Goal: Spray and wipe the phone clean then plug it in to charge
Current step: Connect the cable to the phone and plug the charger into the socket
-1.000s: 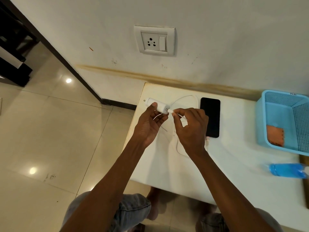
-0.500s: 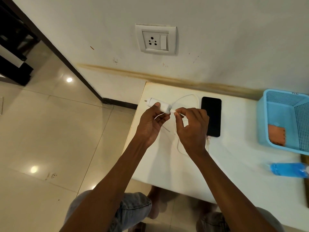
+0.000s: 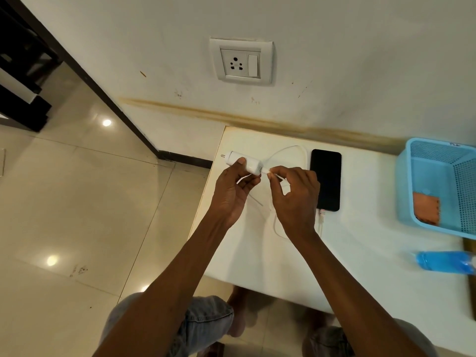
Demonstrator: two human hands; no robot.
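The left hand clenched the white charger, its long axis running left-right, pins pointing left. The right hand pinched the cable plug at the charger's right end. The phone lay just right on the desk, below the wall socket.

White table carries black phone; white cable; blue basket; blue spray bottle.
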